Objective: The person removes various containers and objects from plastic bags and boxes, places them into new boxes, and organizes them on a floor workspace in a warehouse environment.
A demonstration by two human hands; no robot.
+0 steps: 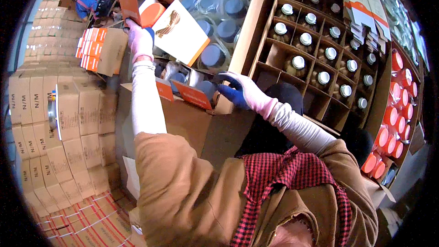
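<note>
My left hand [140,40], in a pink and blue work glove, grips a white and orange printed box [183,29] at its open end. An orange round lid [152,14] shows inside, and a brown end flap [129,1] stands up. The box is tilted over a large carton [247,31] of blue-lidded containers [212,56] in clear plastic. Along the carton's near side are smaller boxes with raised orange flaps [192,94]. Close to that carton's near right corner is my right hand [241,91], gloved alike, fingers apart and seemingly holding nothing.
To the right stands a divided carton [274,51] of white-capped bottles [298,62]. Beyond are flattened printed boxes [365,3] and red-lidded containers [391,116]. Stacked cartons [72,116] line the left. Another person [94,0] bends at the upper left, near orange-and-white boxes [92,49].
</note>
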